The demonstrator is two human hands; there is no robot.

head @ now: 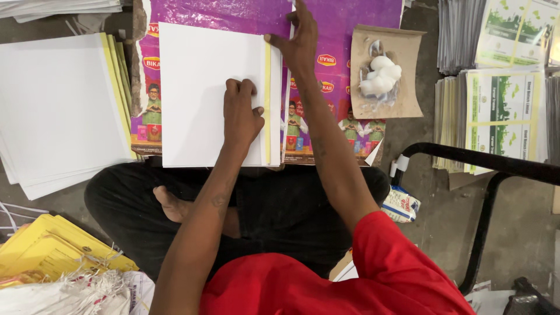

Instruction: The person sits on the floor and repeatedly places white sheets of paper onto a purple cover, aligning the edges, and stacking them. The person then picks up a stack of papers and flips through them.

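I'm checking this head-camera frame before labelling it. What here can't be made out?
- Right hand: fingertips cut off by the top edge.
- Left hand: fingers curled under on the white sheet stack, so its grip is hidden.
- White lumps on the brown paper: material unclear.
- Small packet: partly hidden behind the knee.

Illumination is bright, even and overhead. The white rectangular paper sheets (210,93) reflect strongly and approach overexposure, with little surface detail. The glossy purple plastic sheet (344,35) shows crinkled glare. Shadows are soft and short. Focus is sharp centrally; the red cloth sleeve (350,280) at the bottom edge is slightly soft.
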